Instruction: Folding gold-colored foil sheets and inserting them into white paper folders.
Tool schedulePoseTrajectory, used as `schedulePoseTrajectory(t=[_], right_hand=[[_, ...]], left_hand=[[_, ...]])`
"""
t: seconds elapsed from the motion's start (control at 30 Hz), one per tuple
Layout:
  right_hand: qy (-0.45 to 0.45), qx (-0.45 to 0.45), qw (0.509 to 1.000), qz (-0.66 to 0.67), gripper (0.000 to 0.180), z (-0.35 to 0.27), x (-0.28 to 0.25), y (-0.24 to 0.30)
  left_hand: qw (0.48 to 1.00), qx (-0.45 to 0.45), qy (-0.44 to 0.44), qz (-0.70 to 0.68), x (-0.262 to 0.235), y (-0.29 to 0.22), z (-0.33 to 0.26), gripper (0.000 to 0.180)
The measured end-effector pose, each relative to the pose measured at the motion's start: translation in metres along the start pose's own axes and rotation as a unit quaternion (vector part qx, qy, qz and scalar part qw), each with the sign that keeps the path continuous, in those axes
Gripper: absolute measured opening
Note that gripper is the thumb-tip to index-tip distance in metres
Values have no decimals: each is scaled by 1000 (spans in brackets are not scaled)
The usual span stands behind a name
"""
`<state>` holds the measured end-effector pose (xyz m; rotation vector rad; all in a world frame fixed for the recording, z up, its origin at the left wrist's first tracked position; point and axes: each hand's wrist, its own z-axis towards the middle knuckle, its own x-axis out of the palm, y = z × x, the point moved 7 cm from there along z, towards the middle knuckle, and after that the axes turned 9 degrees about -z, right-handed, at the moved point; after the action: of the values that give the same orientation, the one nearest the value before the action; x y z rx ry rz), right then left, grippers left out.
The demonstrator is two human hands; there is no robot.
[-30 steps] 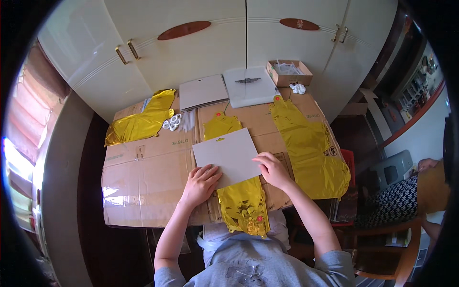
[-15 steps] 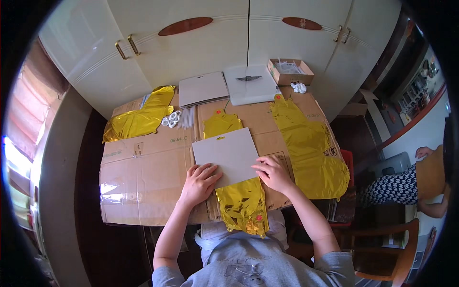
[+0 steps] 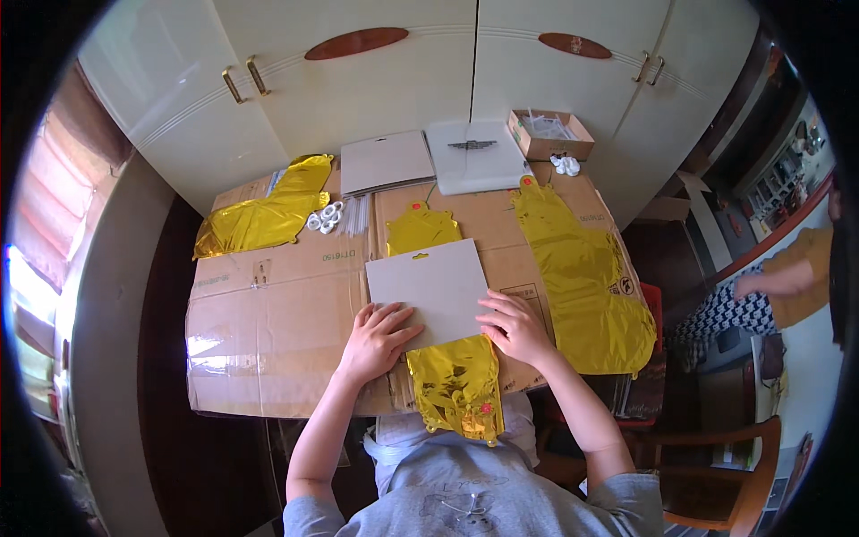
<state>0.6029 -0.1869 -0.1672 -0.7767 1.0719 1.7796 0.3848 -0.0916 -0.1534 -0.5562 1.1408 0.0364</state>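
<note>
A grey card [image 3: 429, 291] with a small hang hole lies across a gold foil balloon [image 3: 454, 385], whose ends stick out above and below it. My left hand [image 3: 379, 342] rests on the card's lower left corner, fingers spread. On its right edge lies my right hand [image 3: 517, 328], fingers stretched out and apart. Neither hand is wrapped around anything. The balloon's lower end hangs over the table's near edge toward my lap. To the right a larger flat gold foil balloon [image 3: 582, 286] is spread out, and another folded one [image 3: 259, 219] is at the far left.
Cardboard [image 3: 259, 340] covers the table. At the back are a stack of grey cards [image 3: 386, 164], a white flat case [image 3: 474, 159] and a small box [image 3: 552, 143] of clear pieces. White rings [image 3: 326, 217] lie beside clear straws [image 3: 356, 217]. Another person [image 3: 796, 277] stands at the right.
The right hand's fingers have settled flatter onto the card's right edge. My left hand stays nearly in place. The person at the right has shifted their arm and body.
</note>
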Motion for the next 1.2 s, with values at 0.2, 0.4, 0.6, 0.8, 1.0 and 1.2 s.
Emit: schedulePoseTrajectory(t=[0.2,0.4,0.6,0.8,1.0,1.2], right_hand=[[4,-23,999,-23,20,2,0,6],[13,-16,1000,-13,20,2,0,8],[10,-16,1000,-18,19,1,1,7],[14,-14,1000,-17,19,1,2,5],[11,-14,999,-27,20,1,0,8],[8,-15,999,-28,20,0,1,7]], left_hand=[[999,1,37,23,7,3,-2,41],[999,9,52,13,10,3,-2,43],[998,11,57,26,10,3,-2,43],[998,15,48,23,10,3,-2,42],[998,15,50,27,9,2,-2,44],[998,11,52,23,9,2,-2,44]])
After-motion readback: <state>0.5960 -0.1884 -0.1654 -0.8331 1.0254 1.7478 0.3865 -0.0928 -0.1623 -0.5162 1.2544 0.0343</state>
